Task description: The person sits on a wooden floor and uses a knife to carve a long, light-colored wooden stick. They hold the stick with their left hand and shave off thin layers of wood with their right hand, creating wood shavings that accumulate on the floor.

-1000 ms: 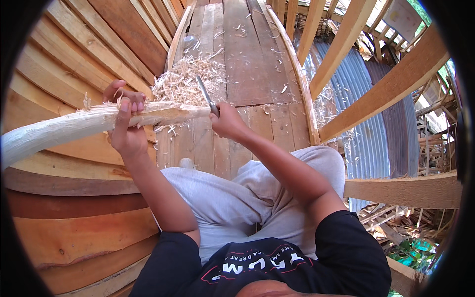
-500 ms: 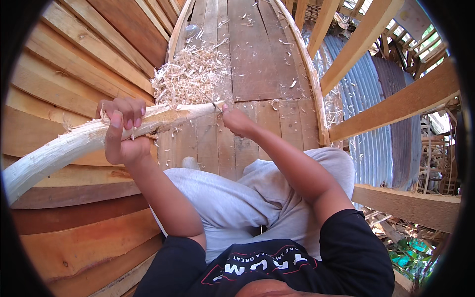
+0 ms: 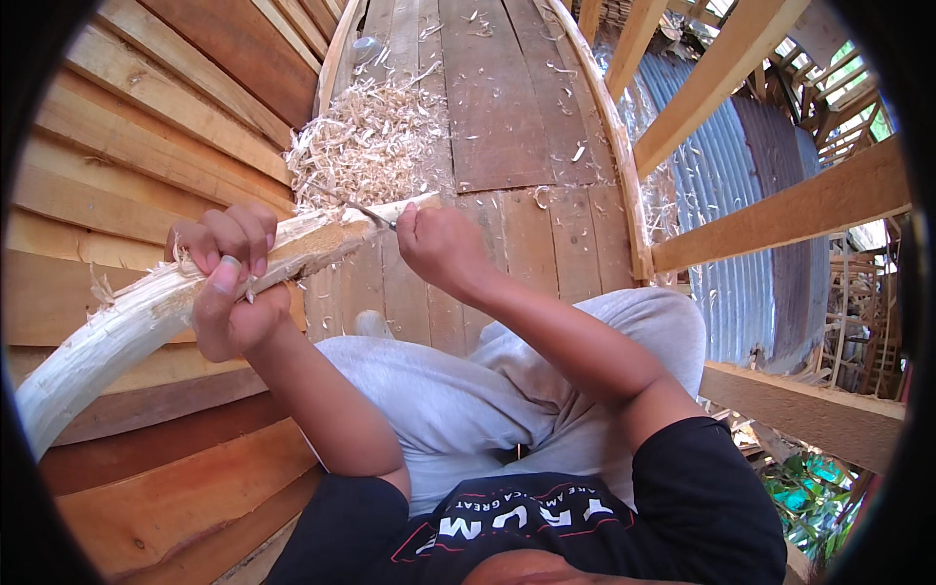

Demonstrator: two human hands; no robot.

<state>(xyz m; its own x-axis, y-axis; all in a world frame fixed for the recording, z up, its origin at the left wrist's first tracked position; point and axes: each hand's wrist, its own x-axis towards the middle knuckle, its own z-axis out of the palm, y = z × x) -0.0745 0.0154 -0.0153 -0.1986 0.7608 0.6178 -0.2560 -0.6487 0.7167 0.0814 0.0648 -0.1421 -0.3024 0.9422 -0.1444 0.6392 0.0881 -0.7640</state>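
A long, curved, peeled wooden pole [image 3: 102, 336] runs from the lower left toward the middle, its tapering end above the floorboards. My left hand [image 3: 232, 283] is closed around it, with thumb and fingers on the shaved wood. In my closed right hand [image 3: 444, 249] is a knife, its handle mostly hidden in the fist. The thin blade [image 3: 359, 207] points to the upper left and lies across the pole close to its tapering end. Loose curls and splinters cling to the wood around my left hand.
Pale wood shavings [image 3: 366, 146] are heaped on the plank floor [image 3: 497, 97] beyond the pole. A small clear round container [image 3: 368, 49] stands behind them. A slatted wooden wall [image 3: 117, 146] closes the left; wooden rails [image 3: 780, 205] and corrugated metal sheets [image 3: 717, 214] are on the right.
My right hand has moved left with the knife, whose blade now shows across the pole. The pole and my left hand have shifted slightly down and left.
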